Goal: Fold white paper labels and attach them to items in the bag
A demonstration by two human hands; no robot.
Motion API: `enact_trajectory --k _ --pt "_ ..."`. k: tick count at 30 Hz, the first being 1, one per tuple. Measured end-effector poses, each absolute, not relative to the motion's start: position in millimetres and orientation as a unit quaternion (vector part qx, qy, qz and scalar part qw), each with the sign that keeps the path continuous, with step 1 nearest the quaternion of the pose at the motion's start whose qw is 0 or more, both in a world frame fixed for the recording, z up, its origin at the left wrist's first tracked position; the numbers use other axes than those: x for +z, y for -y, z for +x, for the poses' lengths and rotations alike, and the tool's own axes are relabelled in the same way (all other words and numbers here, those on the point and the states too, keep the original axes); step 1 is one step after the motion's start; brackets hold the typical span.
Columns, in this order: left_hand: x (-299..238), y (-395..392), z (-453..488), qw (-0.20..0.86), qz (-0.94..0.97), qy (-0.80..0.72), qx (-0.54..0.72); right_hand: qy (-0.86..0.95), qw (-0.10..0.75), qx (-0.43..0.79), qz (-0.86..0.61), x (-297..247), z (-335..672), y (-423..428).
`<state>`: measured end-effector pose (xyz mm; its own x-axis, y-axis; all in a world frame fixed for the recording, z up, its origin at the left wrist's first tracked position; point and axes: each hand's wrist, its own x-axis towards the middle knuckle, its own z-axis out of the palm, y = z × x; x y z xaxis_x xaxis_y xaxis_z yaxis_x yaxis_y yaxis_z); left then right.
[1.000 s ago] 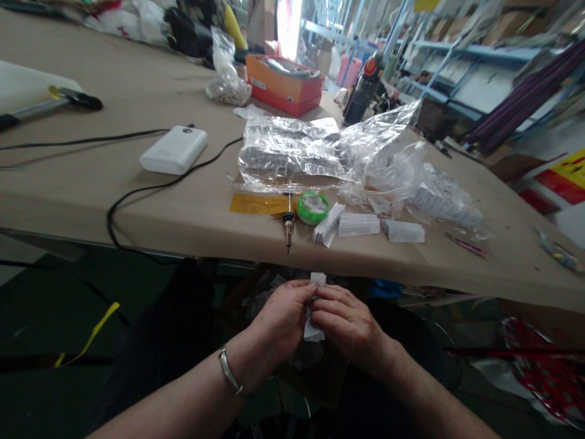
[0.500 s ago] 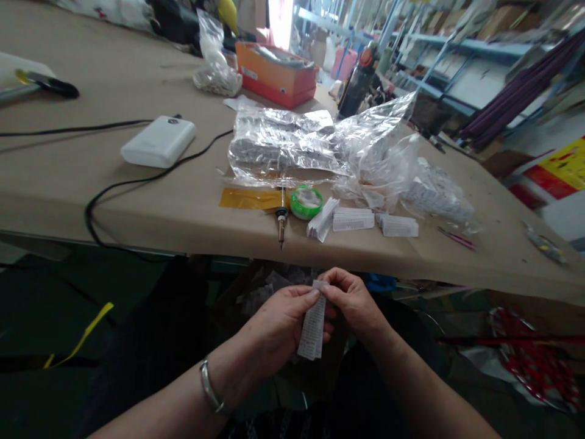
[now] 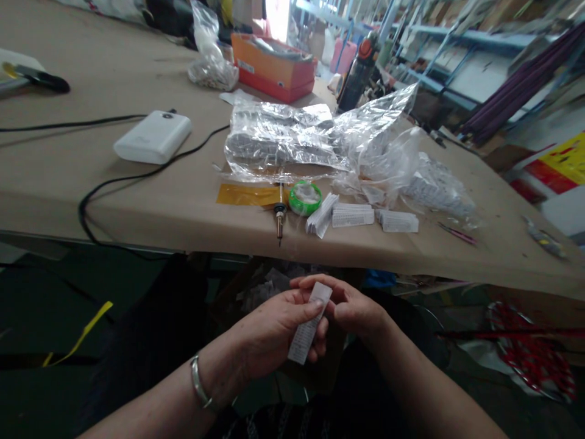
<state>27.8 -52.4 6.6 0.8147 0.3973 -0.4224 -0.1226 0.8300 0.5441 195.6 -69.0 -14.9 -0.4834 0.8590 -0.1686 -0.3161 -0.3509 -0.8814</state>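
Below the table's near edge, my left hand and my right hand are closed together on a narrow white printed strip, tilted with its top to the right. A metal bangle circles my left wrist. On the table just above lie three small stacks of the same white strips, a green roll of solder wire and a soldering iron with its tip over the edge.
Crumpled clear plastic bags cover the table's middle. A white power bank with a black cable lies left, an orange box and a dark bottle at the back. Pink tweezers lie right. Brown paper covers the table.
The strip has come out longer between my hands and now tilts to the right; my hands have shifted slightly. The view has moved a little closer to the table.
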Motion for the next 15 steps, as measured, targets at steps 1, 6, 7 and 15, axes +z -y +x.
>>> enact_trajectory --k 1,6,7,15 --pt "6 53 27 0.917 0.262 -0.268 0.136 0.419 0.377 0.767 -0.305 -16 196 68" --pt "1 56 28 0.912 0.272 -0.278 0.126 0.377 0.401 0.786 -0.281 -21 191 65" --pt "1 57 28 0.911 0.27 -0.282 0.13 0.372 0.404 0.787 -0.282 -22 189 65" --pt "3 54 29 0.896 0.281 -0.304 0.158 0.526 0.424 0.602 -0.426 -14 191 76"
